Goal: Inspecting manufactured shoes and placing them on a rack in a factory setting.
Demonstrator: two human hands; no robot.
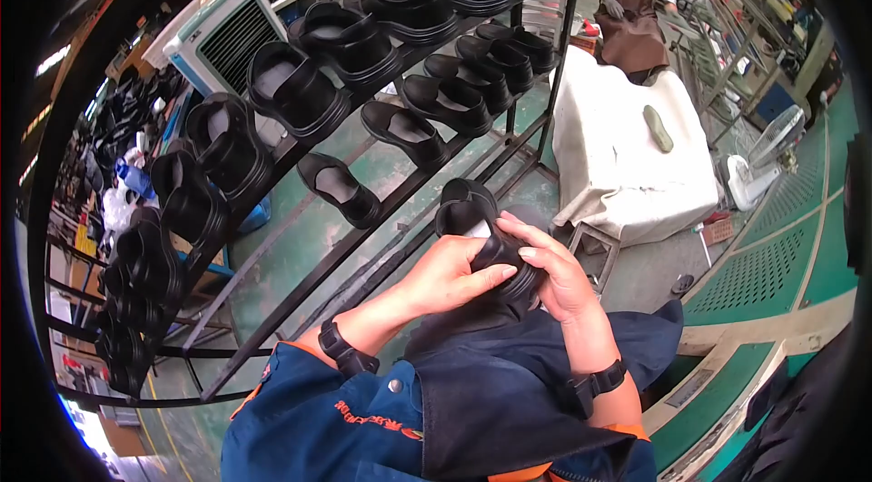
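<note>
A black slip-on shoe [463,198] is held in front of my body, heel end away from me and toe toward me. My left hand [445,273] grips its near left side, thumb lying across the upper. On the other side my right hand [556,266] wraps the toe area, its fingers bent over the top. Something pale shows inside the shoe opening. My fingers hide much of the front part. Black bands circle both wrists. Just beyond the hands stands a black metal rack [565,37] with several black shoes [300,91] on its two sloping tiers.
A white cloth-covered table [627,182] at the right bears a greenish sole-shaped piece [658,129]. Behind it sits a co-worker in a brown apron [631,5]. A white fan [763,155] stands farther right. An air cooler [227,32] is behind the rack.
</note>
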